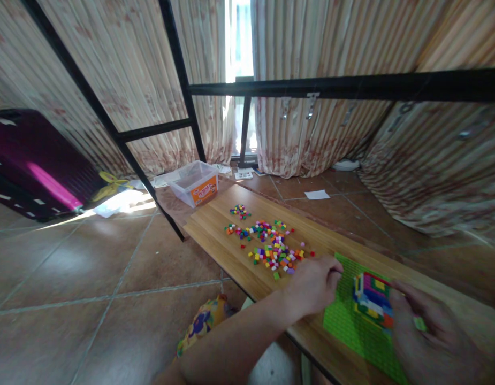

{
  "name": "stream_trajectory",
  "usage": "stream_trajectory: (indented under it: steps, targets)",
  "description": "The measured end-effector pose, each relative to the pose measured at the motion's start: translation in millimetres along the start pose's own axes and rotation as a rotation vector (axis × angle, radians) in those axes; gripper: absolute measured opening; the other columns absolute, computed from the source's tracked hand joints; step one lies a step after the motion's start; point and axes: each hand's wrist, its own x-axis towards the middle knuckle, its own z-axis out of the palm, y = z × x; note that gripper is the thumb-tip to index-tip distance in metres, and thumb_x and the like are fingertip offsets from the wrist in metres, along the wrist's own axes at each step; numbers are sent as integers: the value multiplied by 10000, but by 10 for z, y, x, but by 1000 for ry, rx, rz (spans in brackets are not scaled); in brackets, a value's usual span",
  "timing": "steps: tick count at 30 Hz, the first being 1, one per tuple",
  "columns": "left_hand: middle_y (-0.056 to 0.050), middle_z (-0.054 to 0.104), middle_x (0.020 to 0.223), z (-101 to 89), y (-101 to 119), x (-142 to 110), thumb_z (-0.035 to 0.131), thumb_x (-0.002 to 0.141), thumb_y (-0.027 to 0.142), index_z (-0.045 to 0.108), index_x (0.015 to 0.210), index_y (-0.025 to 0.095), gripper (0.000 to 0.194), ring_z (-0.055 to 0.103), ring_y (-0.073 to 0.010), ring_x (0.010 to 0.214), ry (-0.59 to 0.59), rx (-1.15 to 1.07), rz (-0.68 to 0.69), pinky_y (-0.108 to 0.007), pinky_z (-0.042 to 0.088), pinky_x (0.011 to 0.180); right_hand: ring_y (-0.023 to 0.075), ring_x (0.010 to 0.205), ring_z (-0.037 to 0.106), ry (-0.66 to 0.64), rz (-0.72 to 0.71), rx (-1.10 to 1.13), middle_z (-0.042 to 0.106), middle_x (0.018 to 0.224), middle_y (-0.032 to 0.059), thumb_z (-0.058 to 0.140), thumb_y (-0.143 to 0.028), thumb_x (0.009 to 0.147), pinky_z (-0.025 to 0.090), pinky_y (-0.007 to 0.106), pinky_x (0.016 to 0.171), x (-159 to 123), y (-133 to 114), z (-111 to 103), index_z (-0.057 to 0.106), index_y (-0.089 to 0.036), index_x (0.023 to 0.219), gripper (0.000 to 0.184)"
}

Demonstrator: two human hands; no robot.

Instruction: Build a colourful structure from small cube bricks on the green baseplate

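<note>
My left hand (pixel 316 282) is over the left edge of a green studded baseplate (pixel 351 315), its fingers curled together. Whatever may be between those fingertips is hidden. A small block built of multicoloured toy bricks (pixel 371 299) stands on the baseplate, with blue, white, yellow, red and orange layers. My right hand (pixel 435 331) grips the block's right side, thumb in front and fingers behind. A light green patch shows under its fingers; I cannot tell whether it is a brick or the plate. Loose toy bricks (pixel 277 248) lie scattered just left of my left hand.
The narrow wooden table (pixel 227 251) runs diagonally. Beyond its far end sits a clear plastic bin (pixel 195 184) with an orange label. A black metal frame (pixel 331 88) crosses before the curtains (pixel 311 139). A purple suitcase (pixel 42 160) stands left on the tiled floor.
</note>
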Motion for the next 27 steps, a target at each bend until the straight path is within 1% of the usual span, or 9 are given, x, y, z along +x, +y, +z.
stream_trajectory:
  steps: [2, 5, 8, 12, 15, 18, 22, 24, 27]
  targets:
    - [-24, 690, 858, 151, 81, -32, 500, 874, 211, 650, 933, 184, 164, 633, -136, 783, -30, -185, 12, -234, 488, 740, 275, 914, 662, -115, -22, 77, 698, 1024, 97, 531, -534, 832, 511, 394, 785, -34, -101, -4, 688, -231, 1005, 383]
    - [-23, 688, 810, 286, 129, -46, 626, 824, 320, 651, 969, 173, 208, 626, -125, 713, -56, -443, -66, -230, 487, 686, 243, 955, 668, -231, -36, 165, 714, 1052, 51, 541, -521, 831, 527, 350, 813, -73, -56, -17, 696, -251, 1037, 374]
    - [-18, 675, 760, 360, 160, -19, 735, 730, 332, 636, 961, 157, 306, 617, -115, 657, -77, -671, -174, -227, 488, 643, 242, 934, 682, -243, 14, 196, 734, 1001, 36, 564, -516, 816, 535, 367, 851, -78, 30, -72, 720, -254, 1003, 358]
    - [-1, 654, 733, 463, 206, 40, 744, 708, 257, 617, 933, 153, 278, 582, -92, 583, -85, -837, -240, -213, 479, 583, 252, 940, 686, -231, 141, 228, 741, 969, 28, 617, -528, 762, 550, 361, 849, -63, 38, -160, 744, -259, 921, 338]
    - [-3, 664, 765, 518, 239, 65, 721, 726, 220, 612, 937, 158, 245, 597, -97, 623, -95, -786, -199, -215, 492, 615, 246, 919, 690, -204, 199, 266, 740, 950, 29, 670, -504, 716, 554, 359, 852, -41, 77, -218, 747, -255, 884, 310]
    - [-25, 688, 856, 477, 272, 80, 664, 780, 224, 625, 941, 160, 178, 629, -119, 750, -43, -617, -131, -232, 510, 713, 241, 881, 690, -119, 226, 294, 736, 957, 41, 697, -476, 694, 556, 390, 837, 33, 215, -304, 742, -247, 880, 299]
    - [-45, 698, 910, 332, 226, 153, 578, 817, 202, 647, 934, 156, 143, 630, -143, 803, 91, -270, -226, -275, 512, 780, 228, 800, 685, -14, 272, 294, 742, 881, 56, 733, -402, 673, 563, 416, 792, 176, 439, -414, 742, -214, 884, 283]
    - [-48, 703, 915, 296, 165, 196, 570, 813, 196, 655, 979, 152, 192, 628, -143, 759, 50, -170, -266, -284, 515, 764, 219, 778, 682, -17, 283, 354, 742, 849, 53, 746, -383, 651, 562, 408, 780, 213, 499, -401, 741, -206, 861, 274]
    - [-48, 708, 927, 314, 102, 219, 559, 818, 205, 668, 1023, 149, 238, 627, -143, 761, 8, -102, -259, -282, 509, 765, 202, 745, 678, -116, 277, 436, 740, 821, 43, 740, -364, 657, 561, 378, 743, 206, 507, -297, 739, -206, 851, 250]
